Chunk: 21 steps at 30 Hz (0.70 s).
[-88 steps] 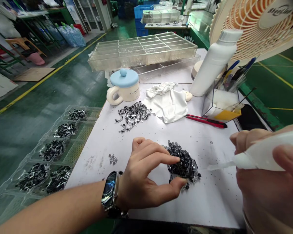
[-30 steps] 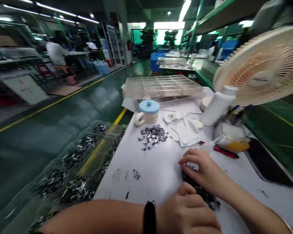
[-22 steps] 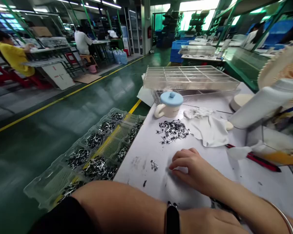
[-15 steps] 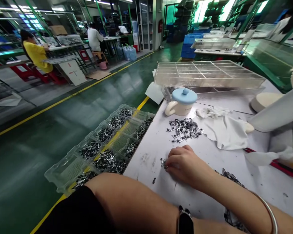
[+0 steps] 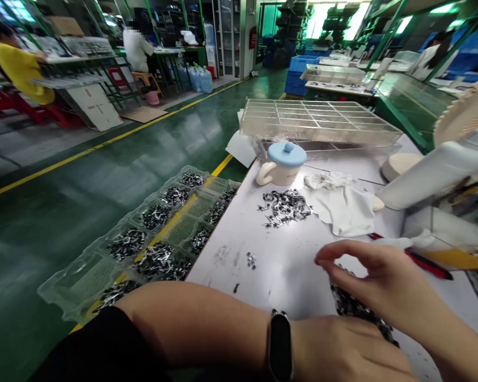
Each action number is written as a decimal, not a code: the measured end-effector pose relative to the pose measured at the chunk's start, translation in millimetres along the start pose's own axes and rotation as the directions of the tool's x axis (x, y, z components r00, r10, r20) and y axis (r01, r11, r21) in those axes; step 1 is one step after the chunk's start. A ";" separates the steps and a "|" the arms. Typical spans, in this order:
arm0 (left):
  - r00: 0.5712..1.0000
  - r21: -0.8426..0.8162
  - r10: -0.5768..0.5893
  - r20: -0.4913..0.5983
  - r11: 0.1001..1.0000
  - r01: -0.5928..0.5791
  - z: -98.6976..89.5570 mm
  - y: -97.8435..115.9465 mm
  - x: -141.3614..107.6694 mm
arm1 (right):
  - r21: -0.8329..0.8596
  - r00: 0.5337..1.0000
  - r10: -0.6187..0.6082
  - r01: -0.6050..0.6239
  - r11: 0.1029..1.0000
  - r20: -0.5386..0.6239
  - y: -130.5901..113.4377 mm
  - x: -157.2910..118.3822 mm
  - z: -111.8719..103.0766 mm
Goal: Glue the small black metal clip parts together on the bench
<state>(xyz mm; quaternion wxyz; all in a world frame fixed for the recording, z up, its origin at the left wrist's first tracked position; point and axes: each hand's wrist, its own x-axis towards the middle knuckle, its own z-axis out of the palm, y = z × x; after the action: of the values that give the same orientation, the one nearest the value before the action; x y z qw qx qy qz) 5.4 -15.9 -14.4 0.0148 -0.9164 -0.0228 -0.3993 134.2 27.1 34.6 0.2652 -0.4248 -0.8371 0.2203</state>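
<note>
My right hand (image 5: 382,273) is raised over the table, thumb and forefinger tips pressed together; anything between them is too small to make out. Below and behind it, partly covered, lies a row of dark metal parts (image 5: 344,301). My left hand (image 5: 350,345) reaches across the bottom edge, back upward, beside those parts. Its fingers are hidden, and a black band sits on the wrist. A little cluster of tiny silvery pieces (image 5: 251,260) lies on the white tabletop (image 5: 287,265). Farther back is a loose heap of black-and-silver metal parts (image 5: 287,207).
A blue-lidded mug (image 5: 282,164), a white cloth (image 5: 342,204) and a clear divided tray (image 5: 322,119) stand toward the back. Right are a white bottle (image 5: 434,172) and a red-black tool (image 5: 428,263). Left below the table edge, compartment trays (image 5: 71,284) hold metal parts.
My right hand has left the cluster of tiny pieces and moved right, above the dark parts. More of my left hand shows now. The view has turned somewhat to the right.
</note>
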 end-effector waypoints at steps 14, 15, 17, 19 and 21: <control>0.941 -0.189 -0.304 -0.147 0.943 0.275 1.1 0.3 7.1 | 0.366 0.741 0.445 -0.284 0.886 -0.502 23.8 -153.6 -4.5; 0.940 -0.172 -0.313 -0.136 0.942 0.288 1.4 -0.2 7.1 | 0.394 0.729 0.460 -0.279 0.876 -0.507 23.0 -157.5 -3.5; 0.935 -0.144 -0.335 -0.116 0.937 0.318 1.2 -1.3 6.9 | 0.433 0.722 0.475 -0.265 0.862 -0.503 21.0 -162.0 -3.2; 0.928 -0.134 -0.357 -0.102 0.930 0.343 0.5 -2.3 6.7 | 0.458 0.712 0.487 -0.257 0.851 -0.505 20.0 -163.8 -4.2; 0.920 -0.127 -0.379 -0.098 0.922 0.366 -0.1 -3.0 6.8 | 0.489 0.690 0.514 -0.259 0.833 -0.509 20.8 -164.8 -5.5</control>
<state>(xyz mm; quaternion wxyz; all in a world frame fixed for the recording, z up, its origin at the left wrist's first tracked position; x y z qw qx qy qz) 9.8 -12.6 -9.3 -0.1086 -0.8690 -0.1747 -0.4500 232.2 -97.3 -15.9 0.5491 -0.5829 -0.5311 0.2769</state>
